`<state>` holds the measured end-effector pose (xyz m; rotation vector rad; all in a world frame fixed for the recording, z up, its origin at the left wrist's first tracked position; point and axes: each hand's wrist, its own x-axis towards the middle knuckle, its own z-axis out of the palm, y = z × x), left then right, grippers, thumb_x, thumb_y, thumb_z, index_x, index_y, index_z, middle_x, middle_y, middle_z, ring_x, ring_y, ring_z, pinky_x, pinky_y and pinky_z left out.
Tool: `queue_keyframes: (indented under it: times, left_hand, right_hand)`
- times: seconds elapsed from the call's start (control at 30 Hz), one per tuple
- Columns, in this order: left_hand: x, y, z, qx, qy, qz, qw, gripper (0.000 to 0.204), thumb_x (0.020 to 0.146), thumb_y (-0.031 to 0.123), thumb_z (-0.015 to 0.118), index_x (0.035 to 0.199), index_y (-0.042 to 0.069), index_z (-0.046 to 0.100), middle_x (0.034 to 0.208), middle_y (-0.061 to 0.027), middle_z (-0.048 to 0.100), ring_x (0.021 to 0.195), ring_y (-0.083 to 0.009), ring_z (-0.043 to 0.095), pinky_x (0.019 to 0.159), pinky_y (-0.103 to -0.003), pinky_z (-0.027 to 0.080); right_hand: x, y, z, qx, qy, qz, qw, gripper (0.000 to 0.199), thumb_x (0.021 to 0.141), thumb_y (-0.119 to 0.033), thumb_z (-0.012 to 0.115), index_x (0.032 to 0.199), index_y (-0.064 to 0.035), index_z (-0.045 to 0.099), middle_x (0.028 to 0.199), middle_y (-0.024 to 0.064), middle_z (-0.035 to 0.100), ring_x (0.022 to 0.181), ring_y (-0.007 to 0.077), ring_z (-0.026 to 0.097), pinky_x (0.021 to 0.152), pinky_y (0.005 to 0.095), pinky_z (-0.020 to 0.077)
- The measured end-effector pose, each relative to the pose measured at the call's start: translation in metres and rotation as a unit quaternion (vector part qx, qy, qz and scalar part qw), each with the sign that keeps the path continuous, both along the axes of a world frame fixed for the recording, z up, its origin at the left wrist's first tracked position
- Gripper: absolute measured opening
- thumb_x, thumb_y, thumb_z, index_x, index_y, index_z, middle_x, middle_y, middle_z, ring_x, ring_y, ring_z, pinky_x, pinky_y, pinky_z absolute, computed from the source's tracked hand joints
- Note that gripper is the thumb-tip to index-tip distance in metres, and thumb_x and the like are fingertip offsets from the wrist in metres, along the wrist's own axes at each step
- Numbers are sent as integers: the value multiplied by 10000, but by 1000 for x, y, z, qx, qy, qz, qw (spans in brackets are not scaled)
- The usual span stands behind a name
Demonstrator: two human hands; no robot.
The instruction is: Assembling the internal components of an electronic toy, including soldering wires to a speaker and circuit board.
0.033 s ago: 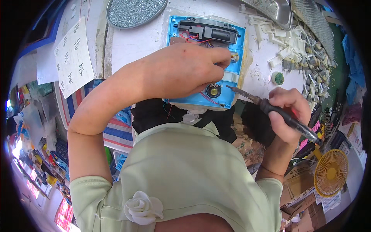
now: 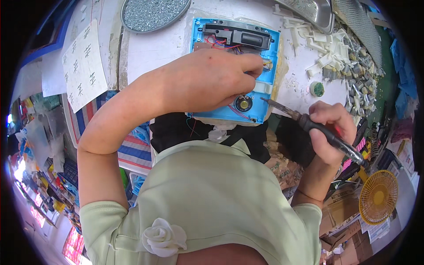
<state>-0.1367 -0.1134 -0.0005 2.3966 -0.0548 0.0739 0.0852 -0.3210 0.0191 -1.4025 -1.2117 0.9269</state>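
A blue plastic casing lies on the table in front of me, holding a black plastic part, thin red and blue wires and a small round speaker. My left hand reaches across the casing, its fingers bent together over the inside; whatever they grip is hidden beneath them. In my right hand is a soldering iron with a black handle and a slim metal shaft. Its tip points left, over the casing's right edge near the speaker.
A round metal tray of small metal pieces stands at the back left. White plastic parts and a heap of grey blocks lie right, beside a small green round pot. A yellow fan stands at lower right.
The soldering iron and my right hand have shifted very slightly to the right. My left hand stays over the casing.
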Motion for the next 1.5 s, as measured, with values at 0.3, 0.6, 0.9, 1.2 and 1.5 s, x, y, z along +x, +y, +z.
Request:
queue_keyframes:
  times: [0.3,0.6,0.9,1.2,1.5]
  left_hand:
    - [-1,2,-4,-57,-17,23,998,125,772,34,720,826,53,609,1042,-61,577,830,-280,637,694,-383,517]
    - [0,-11,1,-9,-5,73,997,117,754,33,709,807,52,606,1012,-47,569,798,-264,634,670,-375,513]
    - [0,-11,4,11,13,55,998,155,719,20,718,818,56,605,1022,-56,555,791,-258,641,657,-381,518]
    - [0,-14,4,37,11,55,998,156,722,24,723,821,55,607,1020,-63,557,826,-263,648,678,-389,524]
    - [1,-17,10,76,29,52,995,159,733,37,724,845,61,613,1034,-66,555,839,-256,645,693,-387,523]
  right_hand:
    - [0,-14,-4,25,30,-25,999,287,712,-104,761,930,37,638,795,121,635,672,163,574,637,270,428]
    - [-2,5,-10,36,29,44,998,259,726,-70,750,939,42,654,737,80,637,591,130,554,575,255,414]
    - [-6,14,-8,10,-38,58,998,240,698,-61,755,917,7,683,699,41,631,525,98,521,528,241,392]
    - [-8,20,-8,10,-44,70,997,229,710,-50,756,920,2,685,688,36,637,514,85,529,509,233,383]
    - [-12,22,4,-11,-67,58,996,217,720,-46,755,917,8,680,702,50,636,521,93,540,511,238,388]
